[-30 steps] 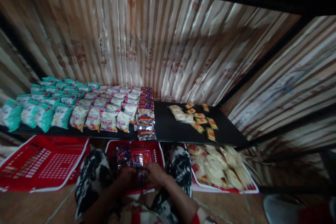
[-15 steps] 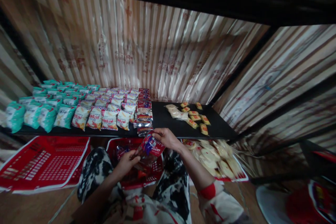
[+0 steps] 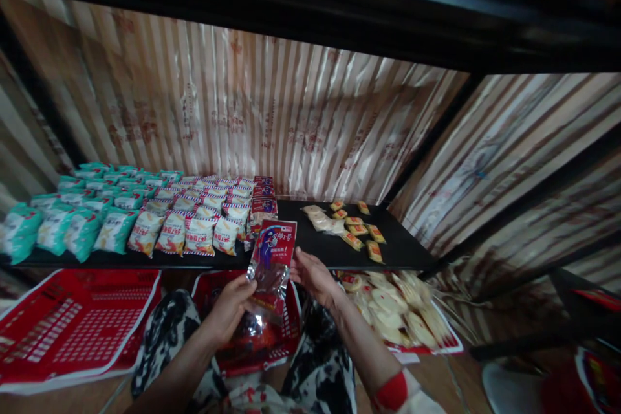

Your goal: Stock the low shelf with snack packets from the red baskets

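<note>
My left hand (image 3: 231,308) and my right hand (image 3: 314,276) hold a red snack packet (image 3: 272,259) upright between them, over a red basket (image 3: 293,330) that rests between my knees. The packet has a clear lower half with dark food inside. My left fingers pinch its lower left corner; my right hand presses its right edge. Just beyond it, on the black shelf (image 3: 315,242), a column of similar red packets (image 3: 263,197) runs toward the back wall.
Teal packets (image 3: 72,220) and orange-white packets (image 3: 194,223) lie in rows on the shelf's left. Small yellow packets (image 3: 356,229) lie on its right. An empty red basket (image 3: 72,330) is on the floor at left, and a basket of pale packets (image 3: 398,310) at right.
Both hands lifted a red packet out of the basket between my knees, raised it and turned it upright before the shelf edge. The camera tilted upward.
</note>
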A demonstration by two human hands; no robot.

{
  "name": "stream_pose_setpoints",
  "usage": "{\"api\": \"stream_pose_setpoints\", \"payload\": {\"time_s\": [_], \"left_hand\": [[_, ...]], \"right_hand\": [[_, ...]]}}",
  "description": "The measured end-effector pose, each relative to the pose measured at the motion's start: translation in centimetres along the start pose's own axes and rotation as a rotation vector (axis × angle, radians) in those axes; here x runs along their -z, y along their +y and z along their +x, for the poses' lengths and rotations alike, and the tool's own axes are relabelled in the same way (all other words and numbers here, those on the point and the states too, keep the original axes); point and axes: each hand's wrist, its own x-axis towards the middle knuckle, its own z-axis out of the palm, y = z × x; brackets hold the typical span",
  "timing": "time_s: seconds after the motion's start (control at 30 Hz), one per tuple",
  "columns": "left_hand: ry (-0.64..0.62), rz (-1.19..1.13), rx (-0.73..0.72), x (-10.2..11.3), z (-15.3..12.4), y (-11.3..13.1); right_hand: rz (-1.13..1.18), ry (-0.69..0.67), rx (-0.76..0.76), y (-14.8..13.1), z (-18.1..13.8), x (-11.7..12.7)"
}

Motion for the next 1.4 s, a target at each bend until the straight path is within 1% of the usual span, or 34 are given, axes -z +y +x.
{"api": "stream_pose_setpoints", "payload": {"time_s": [0.07,0.1,0.17,0.23,0.3,0.4,0.47,0.5,0.53,0.6,0.7,0.73,0.8,0.9,0.97,1.07,1.13,1.23,1.33,1.4], "left_hand": [[-0.081,-0.157,0.081,-1.2,-0.1,0.0],[-0.099,-0.223,0.11,-1.7,-0.1,-0.1],[-0.078,-0.339,0.144,-2.5,0.0,-0.5],[-0.034,-0.426,0.166,-2.9,0.3,-1.0],[-0.019,-0.455,0.178,-3.0,0.7,-1.6],[-0.073,-0.389,0.162,-3.0,1.2,-2.0],[-0.096,-0.279,0.142,-3.1,1.3,-1.6],[-0.076,-0.206,0.121,-3.2,1.4,-1.3],[-0.03,-0.118,0.086,-3.2,1.5,-0.9],[0.125,0.099,-0.015,-3.0,1.8,0.0],[0.382,0.429,-0.163,-2.2,2.2,1.0],[0.441,0.519,-0.214,-1.9,2.3,1.2],[0.499,0.677,-0.338,-1.5,2.5,1.3],[0.497,0.924,-0.528,-1.6,2.7,1.1],[0.48,1.095,-0.615,-1.9,3.1,0.7],[0.455,1.313,-0.716,-2.6,4.0,0.0],[0.434,1.412,-0.774,-3.2,4.7,-0.3],[0.345,1.514,-0.825,-3.9,5.6,-0.3],[0.224,1.57,-0.836,-4.3,6.2,0.1],[0.178,1.589,-0.822,-4.3,6.8,0.4]], "right_hand": [[0.057,-0.085,-0.005,1.1,-0.5,-0.7],[0.074,-0.134,-0.006,1.6,-0.7,-1.0],[0.107,-0.226,-0.024,2.3,-1.0,-1.5],[0.142,-0.282,-0.034,2.6,-1.1,-1.9],[0.176,-0.292,-0.029,2.7,-1.1,-2.1],[0.212,-0.231,-0.021,2.9,-0.9,-2.1],[0.227,-0.156,-0.022,3.1,-0.7,-1.8],[0.239,-0.11,-0.024,3.1,-0.7,-1.6],[0.256,-0.063,-0.025,3.2,-0.6,-1.4],[0.3,0.02,-0.016,3.1,-0.5,-1.0],[0.339,0.116,0.044,2.6,-0.2,-0.7],[0.331,0.133,0.07,2.4,-0.1,-0.8],[0.275,0.119,0.132,1.9,0.0,-1.4],[0.13,-0.023,0.233,1.2,0.1,-2.7],[0.049,-0.11,0.258,0.9,0.3,-3.6],[-0.007,-0.132,0.235,0.9,0.9,-4.3],[-0.022,-0.094,0.232,0.9,1.6,-4.4],[0.039,0.04,0.208,0.7,2.8,-4.0],[0.172,0.184,0.127,-0.1,4.2,-2.8],[0.214,0.23,0.083,-1.0,5.2,-1.7]]}}
